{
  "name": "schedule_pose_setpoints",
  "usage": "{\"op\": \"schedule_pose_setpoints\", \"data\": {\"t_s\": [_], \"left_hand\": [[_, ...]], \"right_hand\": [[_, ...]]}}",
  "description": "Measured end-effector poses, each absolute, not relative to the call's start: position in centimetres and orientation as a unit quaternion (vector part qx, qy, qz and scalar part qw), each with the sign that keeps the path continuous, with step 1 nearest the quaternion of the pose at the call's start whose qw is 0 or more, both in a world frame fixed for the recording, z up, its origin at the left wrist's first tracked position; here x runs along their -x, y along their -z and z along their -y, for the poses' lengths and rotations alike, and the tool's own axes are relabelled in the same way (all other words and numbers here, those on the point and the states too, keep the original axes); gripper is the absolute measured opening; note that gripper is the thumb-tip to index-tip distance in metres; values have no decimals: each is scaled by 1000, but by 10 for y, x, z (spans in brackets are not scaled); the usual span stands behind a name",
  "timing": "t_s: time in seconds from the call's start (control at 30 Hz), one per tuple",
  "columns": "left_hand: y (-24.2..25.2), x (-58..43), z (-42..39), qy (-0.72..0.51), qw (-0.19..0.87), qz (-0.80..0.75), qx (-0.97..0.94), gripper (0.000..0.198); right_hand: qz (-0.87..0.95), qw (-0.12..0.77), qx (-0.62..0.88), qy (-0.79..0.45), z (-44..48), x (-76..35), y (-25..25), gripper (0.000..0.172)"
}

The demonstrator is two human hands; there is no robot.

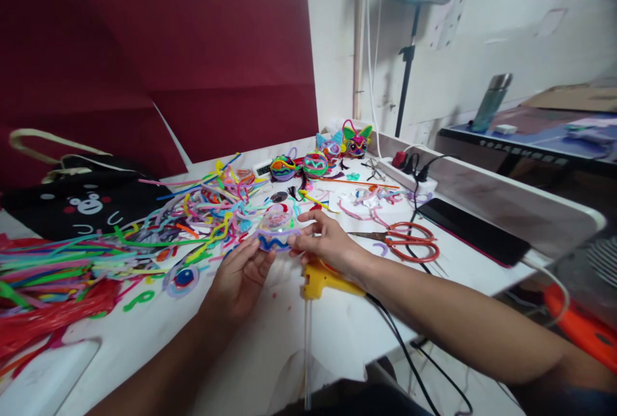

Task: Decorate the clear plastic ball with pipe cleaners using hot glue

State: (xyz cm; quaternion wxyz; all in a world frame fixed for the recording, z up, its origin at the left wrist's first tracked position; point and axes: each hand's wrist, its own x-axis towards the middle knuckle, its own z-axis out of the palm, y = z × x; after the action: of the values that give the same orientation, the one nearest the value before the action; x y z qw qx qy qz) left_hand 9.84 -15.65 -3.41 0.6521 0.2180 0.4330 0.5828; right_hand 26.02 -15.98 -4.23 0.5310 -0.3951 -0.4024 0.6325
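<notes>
Both hands hold a clear, rounded craft piece (273, 240) above the white table, trimmed with lavender and dark blue wavy pipe cleaner. My left hand (241, 273) grips its lower left edge, fingers closed on it. On the right edge, my right hand (318, 238) pinches it between thumb and fingers. Directly below the right hand lies a yellow hot glue gun (328, 280), a clear glue stick jutting from its back end. Orange-handled scissors (409, 240) rest right of that wrist. A round piece with a blue centre (184, 278) sits to the left.
Loose pipe cleaners (207, 210) cover the left side, beside a black bag (87, 200). Finished colourful balls (315, 164) stand at the back. A power strip (407, 175) and a phone (475, 229) with a cable lie at right. The glue gun's black cord (400, 342) hangs over the front edge.
</notes>
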Motion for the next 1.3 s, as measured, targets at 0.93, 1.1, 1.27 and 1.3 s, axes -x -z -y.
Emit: {"op": "schedule_pose_setpoints", "data": {"t_s": [0.93,1.1,1.27,1.3], "left_hand": [[37,-103,159,-570,653,-444,-227,29],[37,-103,159,-557,663,-439,-239,29],[38,-102,159,-555,670,-440,-224,27],[38,-101,159,-553,672,-438,-225,26]], "right_hand": [[304,580,357,-666,159,-259,45,57],[306,581,361,-662,157,-258,46,56],[289,591,360,-662,155,-257,50,55],[289,589,355,-666,155,-257,50,55]]}}
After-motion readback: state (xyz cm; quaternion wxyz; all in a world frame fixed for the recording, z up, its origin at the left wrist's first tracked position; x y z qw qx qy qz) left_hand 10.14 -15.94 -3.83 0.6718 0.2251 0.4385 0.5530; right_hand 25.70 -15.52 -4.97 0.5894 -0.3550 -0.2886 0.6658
